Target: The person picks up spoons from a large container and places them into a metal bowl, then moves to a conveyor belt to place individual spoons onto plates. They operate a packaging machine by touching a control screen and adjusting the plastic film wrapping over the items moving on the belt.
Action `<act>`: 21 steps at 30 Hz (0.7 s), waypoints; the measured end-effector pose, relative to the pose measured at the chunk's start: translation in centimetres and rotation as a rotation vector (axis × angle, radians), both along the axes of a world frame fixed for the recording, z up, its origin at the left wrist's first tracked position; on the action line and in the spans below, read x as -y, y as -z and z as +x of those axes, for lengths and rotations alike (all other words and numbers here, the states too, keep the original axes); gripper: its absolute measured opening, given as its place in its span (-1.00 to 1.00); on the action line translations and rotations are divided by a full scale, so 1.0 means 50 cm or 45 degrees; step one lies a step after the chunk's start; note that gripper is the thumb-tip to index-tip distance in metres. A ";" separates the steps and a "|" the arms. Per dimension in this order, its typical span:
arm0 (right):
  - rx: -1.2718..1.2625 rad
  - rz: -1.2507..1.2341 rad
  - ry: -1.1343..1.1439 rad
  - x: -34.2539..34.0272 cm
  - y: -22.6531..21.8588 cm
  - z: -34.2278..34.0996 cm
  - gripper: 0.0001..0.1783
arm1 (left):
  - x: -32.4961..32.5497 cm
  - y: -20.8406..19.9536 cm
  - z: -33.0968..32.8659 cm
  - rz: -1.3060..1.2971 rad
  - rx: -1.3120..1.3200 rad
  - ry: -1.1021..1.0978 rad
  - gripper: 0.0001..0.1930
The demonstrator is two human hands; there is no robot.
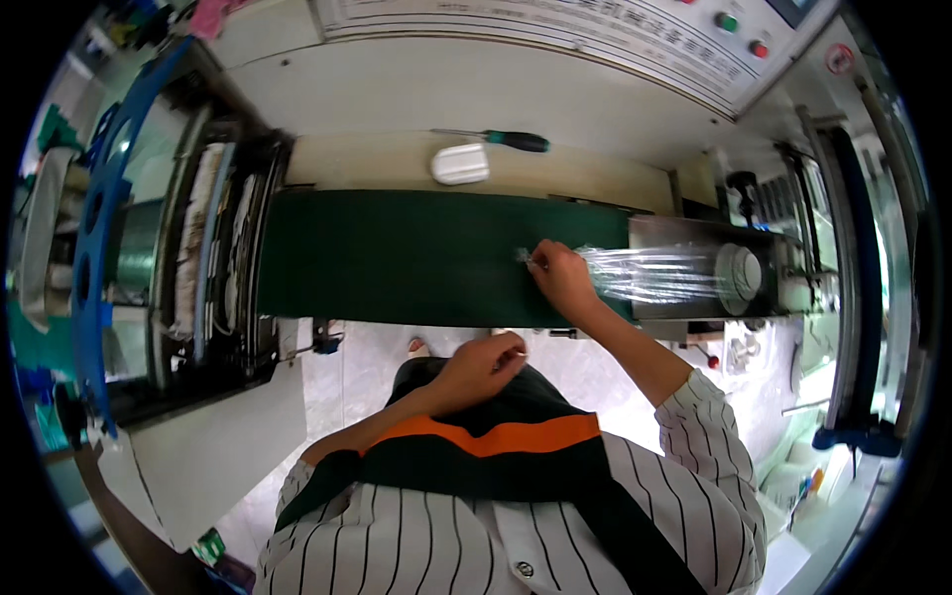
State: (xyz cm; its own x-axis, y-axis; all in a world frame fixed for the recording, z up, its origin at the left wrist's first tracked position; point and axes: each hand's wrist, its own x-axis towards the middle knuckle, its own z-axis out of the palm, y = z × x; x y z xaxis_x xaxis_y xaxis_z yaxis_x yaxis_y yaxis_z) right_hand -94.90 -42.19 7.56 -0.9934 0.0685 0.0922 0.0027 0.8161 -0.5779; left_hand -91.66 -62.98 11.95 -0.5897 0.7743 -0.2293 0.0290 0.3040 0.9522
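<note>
My right hand (pixel 561 276) pinches the gathered end of a clear plastic film (pixel 650 275) over the green conveyor belt (pixel 387 253). From my fingers the film stretches rightward over a metal plate (pixel 684 228), its far end around a stack of white round items (pixel 739 273). A small tuft of film sticks out left of my fingertips. My left hand (pixel 486 369) hangs in front of my body, below the belt's near edge, with its fingers curled. Whether anything lies inside those fingers is hidden.
Behind the belt, a white plastic block (pixel 461 165) and a green-handled screwdriver (pixel 518 141) lie on a ledge. A control panel (pixel 635 50) with buttons rises beyond. Machine rollers (pixel 203 238) stand at the left, and a metal frame (pixel 843 268) at the right.
</note>
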 end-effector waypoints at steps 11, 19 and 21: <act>0.144 -0.090 -0.172 0.153 -0.018 -0.073 -0.74 | 0.004 0.037 0.013 -0.023 -0.735 0.040 -0.74; 0.331 0.073 -0.416 0.309 0.010 -0.169 -0.63 | -0.054 0.124 -0.092 -0.045 -1.406 -0.235 -0.37; 0.257 -0.120 -0.289 0.324 -0.025 -0.158 -0.64 | -0.069 0.108 -0.124 -0.018 -1.471 -0.277 -0.38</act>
State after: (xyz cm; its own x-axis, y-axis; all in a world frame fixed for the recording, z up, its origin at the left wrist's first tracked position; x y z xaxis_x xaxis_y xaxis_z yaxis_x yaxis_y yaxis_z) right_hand -102.82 -58.42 8.83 -0.9819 -0.1580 -0.1046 -0.0509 0.7518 -0.6575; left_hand -97.84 -59.51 6.55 -0.5725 0.6336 0.5204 0.8194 0.4195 0.3906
